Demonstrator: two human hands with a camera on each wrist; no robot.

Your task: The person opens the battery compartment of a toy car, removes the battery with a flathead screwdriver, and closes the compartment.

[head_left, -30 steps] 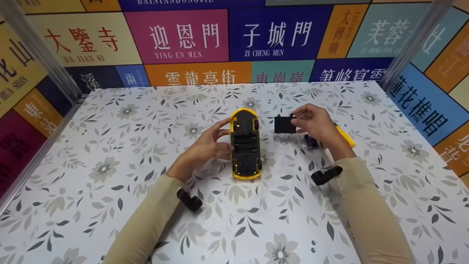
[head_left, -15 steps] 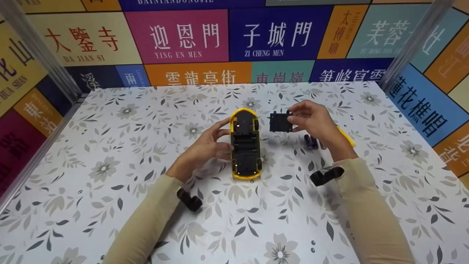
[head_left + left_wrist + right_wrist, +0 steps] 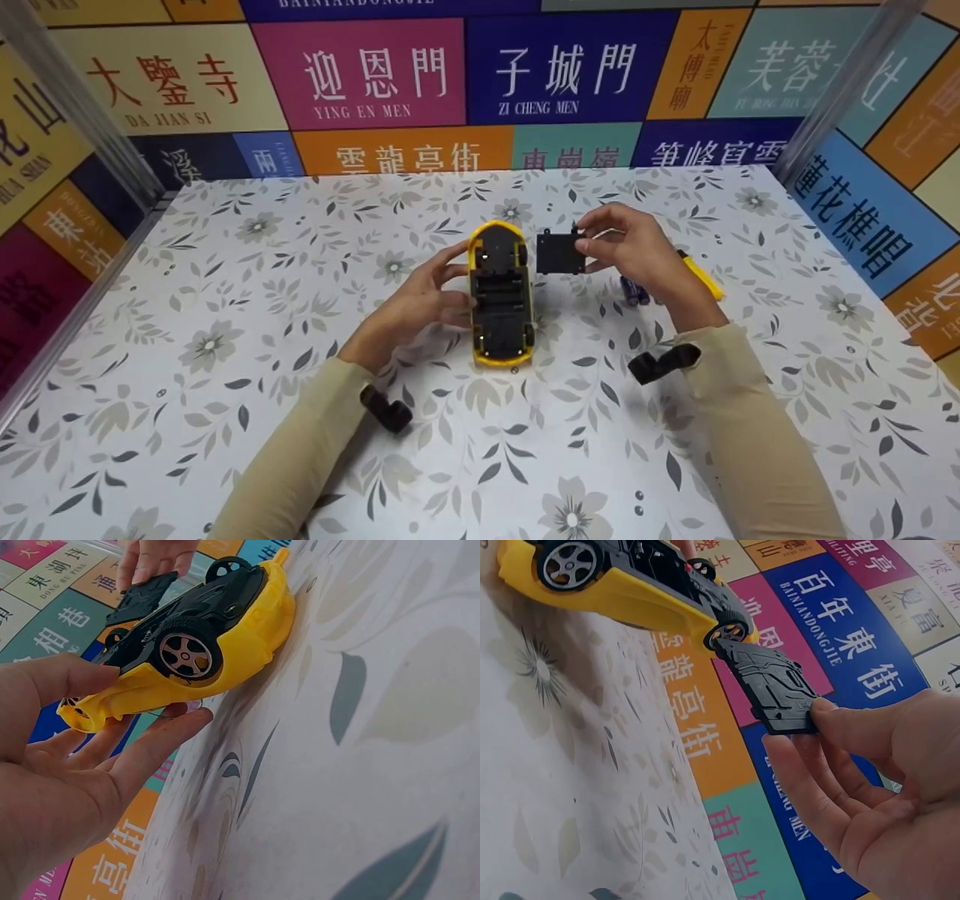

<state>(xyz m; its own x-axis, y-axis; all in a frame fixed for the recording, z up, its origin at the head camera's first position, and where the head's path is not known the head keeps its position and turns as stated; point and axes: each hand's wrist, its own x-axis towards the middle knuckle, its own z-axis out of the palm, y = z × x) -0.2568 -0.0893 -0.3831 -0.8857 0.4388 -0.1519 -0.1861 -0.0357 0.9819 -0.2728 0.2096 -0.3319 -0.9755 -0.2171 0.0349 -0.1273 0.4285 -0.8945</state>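
A yellow toy car [image 3: 502, 336] is held upside down by my left hand [image 3: 412, 304], its nose tilted away from me. In the left wrist view, the thumb lies on the car's black underside [image 3: 202, 619] and the fingers are beneath the yellow body. An uncovered battery compartment [image 3: 500, 294] shows in the middle of the underside. Just right of the car, my right hand [image 3: 634, 247] pinches a black battery cover [image 3: 556, 255] by its right edge, between thumb and fingers. The right wrist view shows the cover's ribbed face [image 3: 769, 686]; a gap separates cover and car in the head view.
Several purple batteries [image 3: 632, 291] lie on the table under my right hand, partly hidden. Behind that wrist is a yellow-and-black object [image 3: 703, 276], its kind unclear. A flower-patterned cloth [image 3: 450, 450] covers the table, and a colourful lettered wall [image 3: 360, 75] stands at the back.
My right hand has moved left with the battery cover, closer to the car. The cover's tilt has shifted slightly. My left hand and the car have stayed nearly still.
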